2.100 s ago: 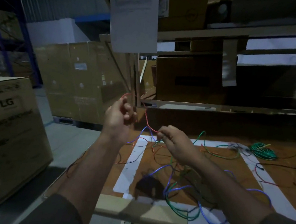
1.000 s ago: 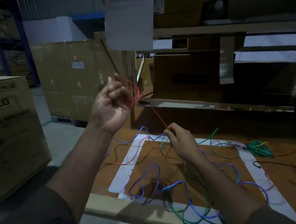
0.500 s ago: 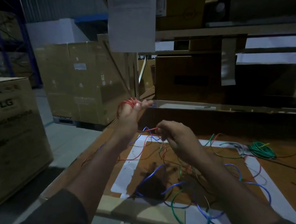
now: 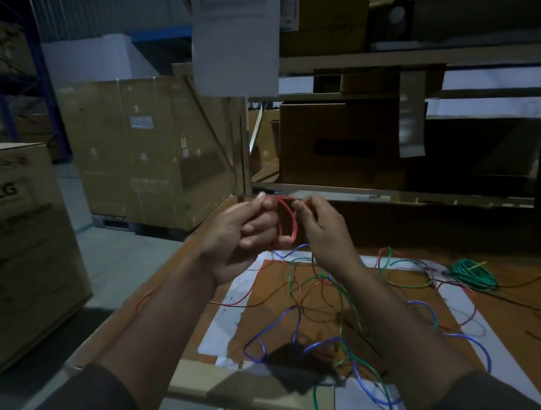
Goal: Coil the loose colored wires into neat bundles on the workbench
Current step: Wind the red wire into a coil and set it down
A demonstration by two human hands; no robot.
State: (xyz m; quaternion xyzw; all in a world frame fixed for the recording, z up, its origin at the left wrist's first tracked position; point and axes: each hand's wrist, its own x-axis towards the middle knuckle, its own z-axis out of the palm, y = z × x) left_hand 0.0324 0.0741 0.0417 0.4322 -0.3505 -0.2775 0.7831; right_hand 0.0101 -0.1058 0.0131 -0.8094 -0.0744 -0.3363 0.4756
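loose wires point(image 4: 333, 319) on workbench point(image 4: 504, 325) | coiled bundle point(image 4: 473, 274) far right

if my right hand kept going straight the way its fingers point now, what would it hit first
Probably the red wire coil: the right hand points left at it, fingertips already on its top. Just beyond is the left hand, though depth is unclear.

A small red wire coil point(image 4: 287, 221) held upright above the counter point(image 4: 163, 280); loose blue, green and red wires point(image 4: 326, 319) sprawl tangled below, a green coiled bundle point(image 4: 473, 273) at two o'clock
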